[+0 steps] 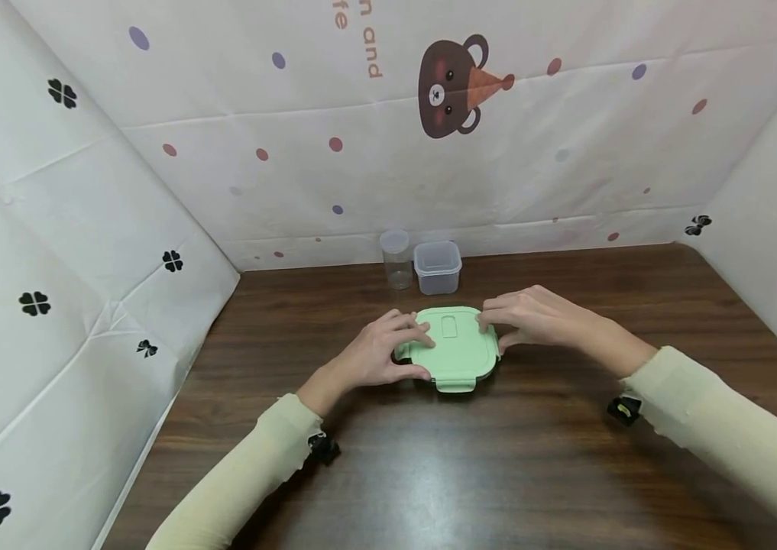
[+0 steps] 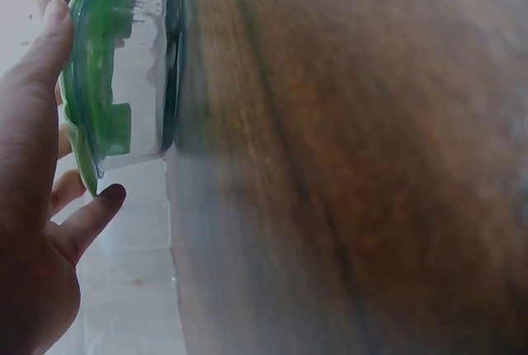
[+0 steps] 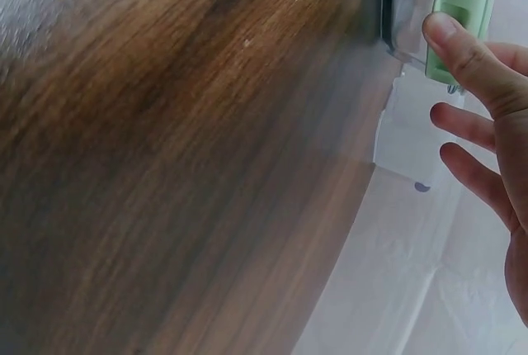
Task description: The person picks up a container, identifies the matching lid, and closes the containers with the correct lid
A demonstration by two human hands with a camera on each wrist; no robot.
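A glass food container with a light green lid (image 1: 460,347) sits on the dark wooden table, its clear walls showing under the lid in the left wrist view. My left hand (image 1: 388,347) holds its left side, with the thumb at the near edge and a finger lying on top of the lid. On the right side, my right hand (image 1: 526,317) grips the lid's edge. The right wrist view shows that thumb on a green side latch (image 3: 450,33), while two other fingers stand clear of the container. Another latch (image 1: 455,386) projects at the front.
Behind the container, near the back wall, stand a clear round jar (image 1: 397,263) with a lid and a small clear square tub (image 1: 438,267). White patterned sheets (image 1: 292,183) line the back and both sides of the table (image 1: 395,473).
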